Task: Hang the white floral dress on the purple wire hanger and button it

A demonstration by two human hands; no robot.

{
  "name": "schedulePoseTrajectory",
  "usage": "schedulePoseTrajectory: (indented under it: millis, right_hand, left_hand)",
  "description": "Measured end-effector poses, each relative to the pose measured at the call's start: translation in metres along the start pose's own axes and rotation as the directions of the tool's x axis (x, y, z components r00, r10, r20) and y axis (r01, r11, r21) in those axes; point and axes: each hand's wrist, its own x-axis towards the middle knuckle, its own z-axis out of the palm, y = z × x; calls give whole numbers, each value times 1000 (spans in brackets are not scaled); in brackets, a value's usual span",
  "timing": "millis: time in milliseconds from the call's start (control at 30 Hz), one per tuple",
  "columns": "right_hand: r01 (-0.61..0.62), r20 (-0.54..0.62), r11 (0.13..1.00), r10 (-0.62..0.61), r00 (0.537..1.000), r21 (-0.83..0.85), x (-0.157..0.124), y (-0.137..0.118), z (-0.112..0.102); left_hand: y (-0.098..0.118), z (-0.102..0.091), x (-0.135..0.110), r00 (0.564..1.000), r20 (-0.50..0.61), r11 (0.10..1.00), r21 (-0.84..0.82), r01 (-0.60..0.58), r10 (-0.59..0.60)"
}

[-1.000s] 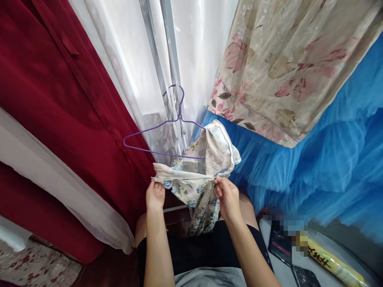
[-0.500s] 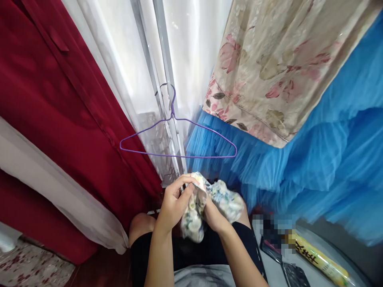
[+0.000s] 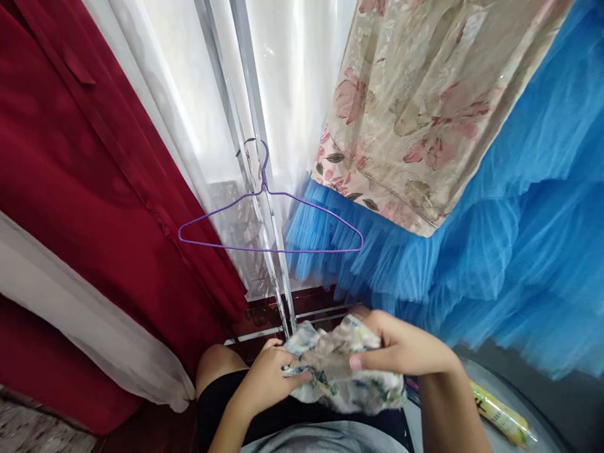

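Floral cloth [image 3: 337, 368] now down off purple hanger [image 3: 270, 250], leaving it bare. Left hand [image 3: 270, 379], right hand [image 3: 408, 346]: fingers clamped on cloth.

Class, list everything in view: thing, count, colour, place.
Hanger: 1, purple, at the poles
Poles: 2, pale grey, centre
Red cloth: count unclear, red, left
White cloth: count unclear, white, behind poles, left
Floral cloth: 1, beige and pink, upper right
Tulle: count unclear, blue, right
Garment: 1, white floral, in hands
Packet: 1, yellow, lower right
Surface: 1, grey, below packet
Patterned patch: 1, grey-red, lower left
Shorts: 1, black, bottom
Shirt: 1, grey, bottom
Left hand: 1, bare, on garment
Right hand: 1, bare, on garment
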Motion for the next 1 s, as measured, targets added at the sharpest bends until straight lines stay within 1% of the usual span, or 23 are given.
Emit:
schedulePoseTrajectory:
  millis: [67,100,133,167,200,233,267,300,333,367,400,467,533,600,633,700,733,767,800,833,900,933,1000]
  right_hand:
    - [0,-184,1000,1,983,7,-8,-3,-13]
    - [24,-284,1000,-23,959,-1,-9,-4,-21]
    - [59,-400,998,-63,914,-23,-7,-4,-31]
    - [101,-518,993,-114,847,-53,-1,-3,-43]
    - [141,-628,986,-162,761,-83,7,-3,-57]
    - [180,-717,978,-198,668,-102,17,-3,-71]
    - [217,-776,970,-221,590,-112,30,-5,-86]
    - [250,-808,961,-240,539,-119,44,-7,-100]
    - [280,-818,952,-255,516,-120,58,-12,-112]
    - [299,-808,947,-265,526,-116,73,-18,-123]
    - [309,-786,946,-267,557,-102,88,-26,-130]
    - [296,-713,955,-225,664,-25,117,-43,-137]
    - [240,-633,965,-120,765,107,140,-56,-133]
    - [172,-553,954,-8,833,245,155,-64,-124]
    - [147,-514,942,30,857,301,159,-65,-118]
    - [127,-454,918,62,889,375,161,-65,-108]
    - [130,-438,908,64,897,399,160,-64,-104]
    - [138,-438,900,65,897,414,158,-64,-102]
    - [143,-444,895,67,893,423,156,-64,-101]
    - [142,-447,892,74,891,429,154,-65,-101]
    - [131,-436,893,79,897,431,151,-67,-103]
    - [124,-420,897,74,904,425,151,-69,-104]
    - [108,-375,910,55,925,400,151,-70,-107]
  left_hand:
    - [-13,-9,-4,998,-65,985,171,34,-23]
    - [-17,-16,-6,995,-97,977,213,29,-8]
    - [-19,-23,-7,988,-151,972,233,8,28]
    - [-18,-31,-9,976,-206,971,240,-25,76]
    - [-15,-38,-10,959,-257,969,239,-57,119]
    - [-9,-46,-12,942,-301,969,234,-80,150]
    - [-1,-52,-14,927,-336,970,225,-91,165]
    - [8,-58,-17,916,-362,972,213,-98,172]
    - [17,-62,-19,909,-379,975,195,-106,175]
    - [25,-66,-21,904,-389,978,173,-117,177]
    - [32,-70,-22,901,-396,981,144,-130,178]
    - [42,-77,-25,895,-416,987,64,-150,163]
    - [45,-84,-28,891,-444,989,-57,-136,96]
    - [43,-95,-31,875,-485,974,-197,-113,4]
    - [40,-102,-33,860,-508,960,-258,-107,-41]
    - [31,-120,-35,837,-538,935,-338,-103,-102]
    - [25,-130,-35,842,-526,931,-354,-95,-115]
    - [18,-141,-34,862,-494,934,-349,-73,-117]
    - [10,-152,-32,890,-443,947,-319,-41,-111]
    - [2,-164,-28,917,-387,967,-254,-3,-99]
    - [-14,-187,-19,959,-276,998,-17,59,-62]
    - [-22,-198,-13,975,-219,989,128,73,-44]
    - [-35,-222,0,993,-112,921,382,81,-41]
